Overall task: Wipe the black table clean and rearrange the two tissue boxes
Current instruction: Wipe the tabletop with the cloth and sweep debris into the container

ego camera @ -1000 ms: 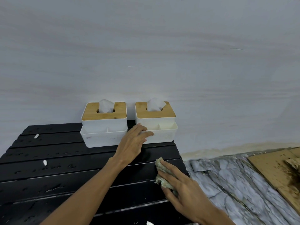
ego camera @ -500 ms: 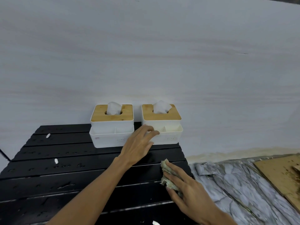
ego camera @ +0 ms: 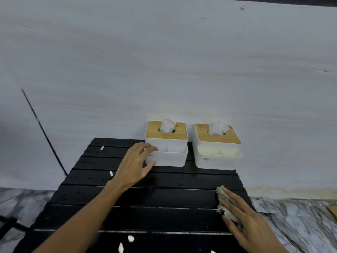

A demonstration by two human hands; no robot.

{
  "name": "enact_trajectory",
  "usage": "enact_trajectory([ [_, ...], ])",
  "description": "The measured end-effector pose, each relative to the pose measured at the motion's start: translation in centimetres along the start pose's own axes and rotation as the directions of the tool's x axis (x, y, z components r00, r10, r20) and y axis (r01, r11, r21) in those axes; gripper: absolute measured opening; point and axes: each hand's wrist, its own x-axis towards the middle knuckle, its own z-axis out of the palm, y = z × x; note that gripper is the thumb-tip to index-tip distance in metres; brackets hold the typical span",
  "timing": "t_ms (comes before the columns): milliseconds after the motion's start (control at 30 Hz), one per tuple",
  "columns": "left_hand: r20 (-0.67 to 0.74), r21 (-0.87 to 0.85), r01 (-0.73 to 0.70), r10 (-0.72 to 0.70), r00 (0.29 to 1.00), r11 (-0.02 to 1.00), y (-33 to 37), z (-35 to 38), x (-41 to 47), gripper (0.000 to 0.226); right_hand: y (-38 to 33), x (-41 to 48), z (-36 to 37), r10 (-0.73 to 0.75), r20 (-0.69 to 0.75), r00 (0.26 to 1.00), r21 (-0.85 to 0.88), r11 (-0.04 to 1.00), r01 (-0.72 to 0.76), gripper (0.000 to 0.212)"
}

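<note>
Standing side by side: two tissue boxes; one cloth

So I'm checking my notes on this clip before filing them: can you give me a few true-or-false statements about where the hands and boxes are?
1. The left hand touches the left tissue box. True.
2. The right hand is empty. False: it presses a rag on the black table.
3. The tissue boxes are stacked. False: the right tissue box stands beside the left one, apart.
4. White bits lie on the table. True.
</note>
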Motion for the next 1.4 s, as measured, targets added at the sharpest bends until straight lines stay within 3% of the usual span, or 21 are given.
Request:
enact_trajectory([
  [300,-0.033,-0.028,-0.104,0.103,0.994,0.994,-2.2,1.7,-0.3,0.020,-1.5,0.7,-0.9,0.009,0.000,1.000,0.050,0.999,-0.009,0.046],
  [467,-0.042,-0.102,-0.068,0.064,0.997,0.992,-2.0,1.9,-0.2,0.023,-1.3,0.9,-0.8,0.004,0.018,1.000,0.064,0.998,-0.005,0.042],
  [700,-0.078,-0.163,-0.086,0.074,0.994,0.983,-0.9,1.2,-0.5,0.024,-3.1,2.1,0.3,0.141,0.011,0.990,0.120,0.983,-0.141,0.043],
  [833,-0.100,-0.168,-0.080,0.064,0.993,0.983,-0.3,-0.1,-0.3,0.029,-4.2,3.5,1.3,0.183,0.082,0.980,0.114,0.975,-0.192,0.048],
  [1167,-0.230,-0.179,-0.020,-0.022,0.973,0.984,0.6,-6.9,1.1,0.029,-11.7,13.7,8.1,0.268,0.080,0.960,0.144,0.950,-0.277,0.047],
  [1233,-0.246,-0.187,-0.004,-0.043,0.968,0.982,0.8,-8.3,1.7,0.029,-13.7,15.9,9.4,0.202,0.141,0.969,0.173,0.959,-0.225,0.041],
  [1400,-0.288,-0.132,-0.028,-0.012,0.958,0.991,0.9,-11.5,3.2,0.024,-16.5,16.3,10.1,-0.203,0.263,0.943,0.229,0.963,0.143,0.035],
])
